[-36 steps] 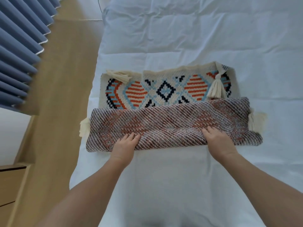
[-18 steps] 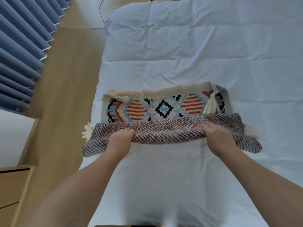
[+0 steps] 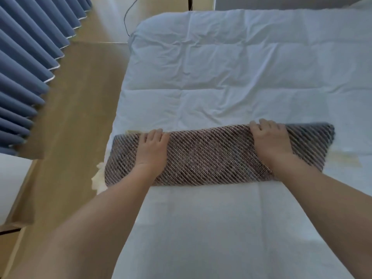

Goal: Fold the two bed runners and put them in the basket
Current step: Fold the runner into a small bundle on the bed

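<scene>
A woven bed runner (image 3: 211,156) lies folded into a long narrow band across the white bed (image 3: 221,77), its dark striped underside facing up. Cream tassels (image 3: 98,178) stick out at its left end and a cream fringe (image 3: 342,158) at its right. My left hand (image 3: 153,150) rests on the band's left part, fingers curled over the far edge. My right hand (image 3: 269,141) holds the far edge on the right part in the same way. No second runner and no basket are in view.
The bed's left edge runs beside a wooden floor (image 3: 70,117). Blue curtains (image 3: 26,57) hang along the left. A thin cable (image 3: 128,19) lies on the floor past the bed's far corner. White furniture (image 3: 10,188) stands at the lower left.
Both hands carried the near fold forward over the patterned face. The colourful pattern is now fully covered and the runner is a narrower band.
</scene>
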`<state>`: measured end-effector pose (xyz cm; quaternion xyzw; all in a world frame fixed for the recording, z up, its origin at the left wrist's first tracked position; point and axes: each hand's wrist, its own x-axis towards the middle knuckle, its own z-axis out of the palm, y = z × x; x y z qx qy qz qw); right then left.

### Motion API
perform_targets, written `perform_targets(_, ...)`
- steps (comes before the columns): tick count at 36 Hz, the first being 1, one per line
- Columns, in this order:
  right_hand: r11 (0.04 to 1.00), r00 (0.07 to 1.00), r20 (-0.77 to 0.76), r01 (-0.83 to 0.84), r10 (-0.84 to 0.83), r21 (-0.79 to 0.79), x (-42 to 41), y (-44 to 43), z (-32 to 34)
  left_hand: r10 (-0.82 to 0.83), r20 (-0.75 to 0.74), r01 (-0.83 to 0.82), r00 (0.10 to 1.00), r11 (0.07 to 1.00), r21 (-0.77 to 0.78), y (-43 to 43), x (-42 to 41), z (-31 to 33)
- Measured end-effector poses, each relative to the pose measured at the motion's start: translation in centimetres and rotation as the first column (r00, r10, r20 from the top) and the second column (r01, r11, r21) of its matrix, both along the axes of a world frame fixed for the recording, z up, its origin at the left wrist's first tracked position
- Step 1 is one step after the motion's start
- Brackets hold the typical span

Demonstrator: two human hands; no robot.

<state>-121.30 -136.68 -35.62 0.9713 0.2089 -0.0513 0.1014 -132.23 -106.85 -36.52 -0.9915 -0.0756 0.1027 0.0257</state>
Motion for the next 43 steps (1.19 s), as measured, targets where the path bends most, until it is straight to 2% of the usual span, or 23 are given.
perform_targets(5,0.995,0.987,-0.159,0.023,-0.038,-0.094,-2.0,0.1,-3.2,-0.049,-0.160,0.031,0.986,0.993,-0.114,-4.2,-1.5,-3.6)
perform_targets(10,0.993,0.956,-0.290,0.011,-0.046,-0.120,-3.9,-1.4,-5.6,-0.117,-0.172,0.077,0.978,0.971,-0.225,-8.0,-2.5,-5.6)
perform_targets(14,0.990,0.934,-0.351,0.019,-0.067,-0.140,-4.3,-3.0,-6.4,-0.145,-0.201,0.095,0.969,0.966,-0.240,-10.0,-2.8,-6.5)
perform_targets(17,0.996,0.944,-0.321,0.065,-0.082,-0.063,-4.9,-4.3,-6.3,-0.148,-0.227,0.098,0.963,0.970,-0.221,-11.2,-2.6,-6.5)
perform_targets(19,0.988,0.961,-0.253,0.136,-0.112,0.078,-5.5,-5.7,-6.2,-0.172,-0.222,0.123,0.960,0.968,-0.220,-12.4,-2.3,-6.3)
perform_targets(22,0.899,0.945,-0.176,0.317,-0.274,0.301,-6.8,-8.3,-6.4,-0.221,-0.190,0.169,0.957,0.952,-0.257,-15.1,-1.6,-5.9)
perform_targets(25,0.710,0.823,-0.250,0.567,-0.510,0.419,-8.0,-10.7,-6.3,-0.280,-0.150,0.225,0.948,0.924,-0.309,-18.8,-0.5,-5.5)
perform_targets(27,0.610,0.739,-0.339,0.673,-0.583,0.418,-8.4,-12.1,-6.4,-0.304,-0.116,0.247,0.946,0.902,-0.353,-21.4,0.3,-5.2)
perform_targets(30,0.548,0.693,-0.412,0.721,-0.592,0.425,-8.6,-13.7,-6.7,-0.348,-0.060,0.300,0.936,0.873,-0.385,-25.1,1.7,-4.6)
perform_targets(33,0.518,0.693,-0.430,0.720,-0.579,0.462,-8.3,-15.2,-6.7,-0.413,-0.038,0.374,0.910,0.855,-0.359,-28.3,3.5,-4.4)
perform_targets(38,0.493,0.721,-0.434,0.689,-0.540,0.531,-7.6,-17.7,-6.5,-0.449,-0.121,0.403,0.885,0.871,-0.282,-33.4,5.7,-5.6)
perform_targets(43,0.297,0.605,-0.565,0.785,-0.562,0.544,-6.8,-19.1,-6.9,-0.393,-0.177,0.367,0.902,0.915,-0.165,-36.3,7.4,-7.0)
